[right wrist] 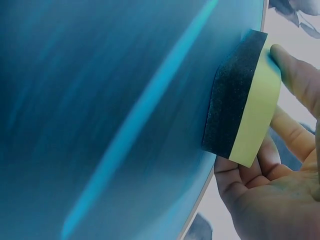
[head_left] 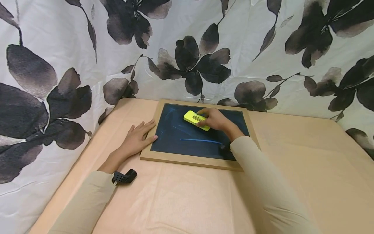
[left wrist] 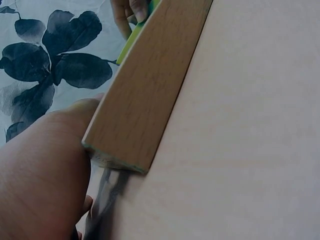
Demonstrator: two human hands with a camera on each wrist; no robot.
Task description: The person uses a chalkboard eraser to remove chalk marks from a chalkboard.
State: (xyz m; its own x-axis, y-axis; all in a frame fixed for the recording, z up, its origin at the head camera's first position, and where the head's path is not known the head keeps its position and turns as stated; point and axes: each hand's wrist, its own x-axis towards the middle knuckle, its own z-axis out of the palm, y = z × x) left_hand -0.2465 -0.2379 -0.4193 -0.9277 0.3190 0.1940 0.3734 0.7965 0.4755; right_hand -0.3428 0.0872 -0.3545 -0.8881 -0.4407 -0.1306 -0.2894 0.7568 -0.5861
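A small chalkboard (head_left: pixel 175 146) in a wooden frame (head_left: pixel 190 163) lies on the table, with a blue line (head_left: pixel 201 141) and fainter blue smears across its dark surface. My right hand (head_left: pixel 214 120) grips a yellow eraser (head_left: pixel 191 117) by its sides, thumb on the near side. In the right wrist view the dark felt (right wrist: pixel 232 95) of the eraser faces the board and appears to touch it. At the left edge of the frame, my left hand (head_left: pixel 137 138) rests with fingers spread, its fingertips and thumb on the wood.
A pale peach cloth (head_left: pixel 187 198) covers the table. Behind it hangs a white curtain (head_left: pixel 248 68) with dark flowers. A black wrist device (head_left: pixel 124 177) sits on the left wrist.
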